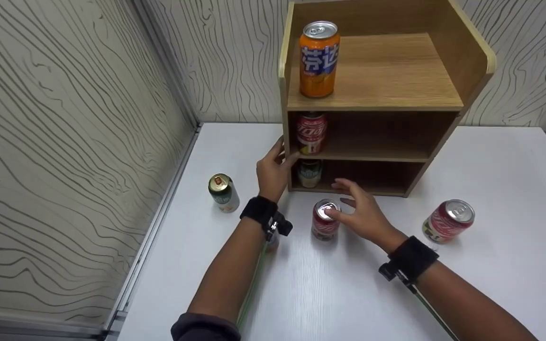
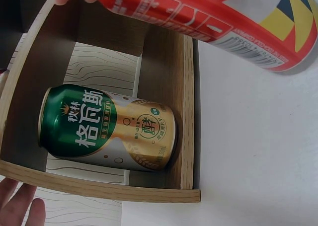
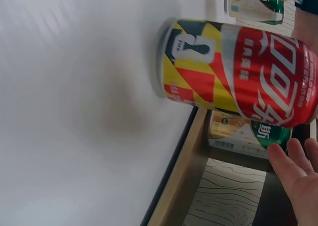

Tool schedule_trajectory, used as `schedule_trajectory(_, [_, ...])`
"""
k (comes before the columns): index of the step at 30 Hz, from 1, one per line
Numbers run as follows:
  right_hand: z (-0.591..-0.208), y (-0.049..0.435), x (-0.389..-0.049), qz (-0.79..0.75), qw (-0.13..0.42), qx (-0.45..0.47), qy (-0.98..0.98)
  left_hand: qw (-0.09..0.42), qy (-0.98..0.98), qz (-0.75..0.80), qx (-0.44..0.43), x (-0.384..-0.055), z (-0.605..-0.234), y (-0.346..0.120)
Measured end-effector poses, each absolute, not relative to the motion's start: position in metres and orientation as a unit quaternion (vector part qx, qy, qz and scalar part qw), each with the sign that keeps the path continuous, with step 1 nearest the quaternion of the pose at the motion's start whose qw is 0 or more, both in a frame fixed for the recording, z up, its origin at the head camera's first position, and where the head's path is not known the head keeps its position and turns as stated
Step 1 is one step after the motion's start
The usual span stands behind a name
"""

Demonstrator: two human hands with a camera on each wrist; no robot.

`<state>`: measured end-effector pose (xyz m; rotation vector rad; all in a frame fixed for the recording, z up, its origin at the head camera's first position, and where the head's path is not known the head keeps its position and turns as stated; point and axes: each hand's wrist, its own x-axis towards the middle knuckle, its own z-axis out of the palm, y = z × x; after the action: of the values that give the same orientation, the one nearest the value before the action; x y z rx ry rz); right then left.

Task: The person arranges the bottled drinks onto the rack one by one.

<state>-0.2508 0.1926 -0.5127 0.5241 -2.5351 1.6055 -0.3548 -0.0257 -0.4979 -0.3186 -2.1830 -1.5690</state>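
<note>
The red can [image 1: 324, 229] by my right hand [image 1: 365, 215] carries white lettering, a grey band and yellow, red and dark blue patches, all under a silver lid. In my shelf [image 1: 382, 66], which is light brown with wood grain, the green can [image 2: 107, 129] turns gold and silver lower down, with white characters on its green part. The orange can [image 1: 318, 85] shows white characters on blue, and its lid is silver. My wristbands [image 1: 413, 258] are black and my sleeve [image 1: 206, 327] is dark. The desk [image 1: 500, 161] is plain white; dark wavy lines pattern the cream wall [image 1: 64, 142].
</note>
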Motion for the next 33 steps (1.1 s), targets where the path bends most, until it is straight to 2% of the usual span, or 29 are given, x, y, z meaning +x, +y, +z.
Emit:
schedule_trajectory(6, [-0.517, 0.189, -0.243, 0.523, 0.031, 0.16, -0.836, 0.219, -0.788, -0.563, -0.117, -0.356, -0.499, -0.026])
schedule_trajectory(11, [-0.501, 0.181, -0.231, 0.52, 0.034, 0.164, -0.838, 0.221, -0.788, -0.563, -0.119, -0.355, -0.499, -0.026])
schedule_trajectory(18, [-0.533, 0.19, -0.239, 0.524, 0.043, 0.166, -0.834, 0.222, -0.79, -0.559, -0.118, -0.355, -0.498, -0.026])
schedule_trajectory(33, [-0.541, 0.189, -0.236, 0.538, 0.027, 0.141, -0.831, 0.206, -0.787, -0.572, -0.108, -0.354, -0.497, -0.026])
